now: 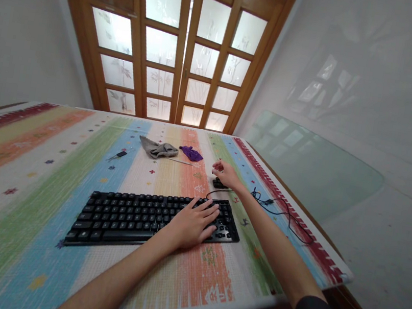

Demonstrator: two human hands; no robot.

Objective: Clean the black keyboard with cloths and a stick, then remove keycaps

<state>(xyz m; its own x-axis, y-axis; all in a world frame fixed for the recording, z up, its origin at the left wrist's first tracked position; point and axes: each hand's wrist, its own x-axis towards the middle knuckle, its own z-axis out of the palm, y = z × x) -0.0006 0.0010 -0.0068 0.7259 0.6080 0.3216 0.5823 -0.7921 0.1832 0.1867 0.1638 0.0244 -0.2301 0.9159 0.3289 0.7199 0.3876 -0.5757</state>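
A black keyboard [123, 217] lies slightly askew across the striped tablecloth. Several keycaps are off at its right end, where bare switches show. My left hand [191, 223] rests on that right part, fingers spread over the keys and thumb near the bare switches. Beyond the keyboard's far right corner, my right hand [226, 174] hovers by a small heap of black keycaps [219, 183]. Its fingers are curled in a pinch; whatever is between them is too small to make out.
A grey cloth [158, 149] and a purple cloth [191, 153] lie farther back, with a thin metal rod [179, 161] in front. A small black-handled tool [121, 154] is at left. The black cable [289, 216] coils near the right table edge, beside the wall.
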